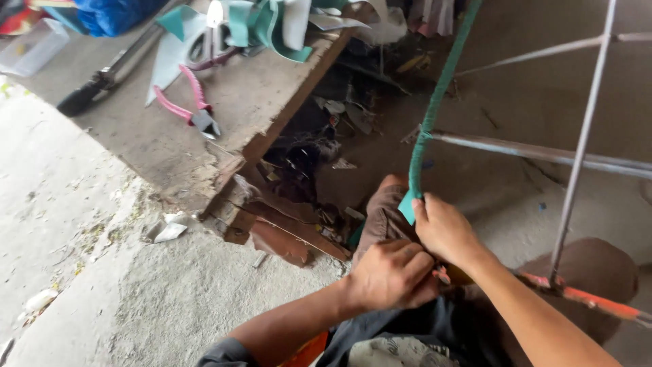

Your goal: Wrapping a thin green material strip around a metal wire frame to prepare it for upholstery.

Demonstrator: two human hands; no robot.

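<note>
Left hand (390, 274) fisted low over the lap, gripping something small, can't tell what. Right hand (445, 230) just above it, touching, fingers pinching the loose end of the teal strip (429, 122) wound up the curved rod. Thin metal frame bars (543, 153) cross behind. Farther left, pink-handled pliers (190, 105) lie on the wooden board (251, 102) among teal strip offcuts (261, 24).

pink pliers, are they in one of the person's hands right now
No, the pink pliers lie on the wooden board, apart from both hands.
</note>
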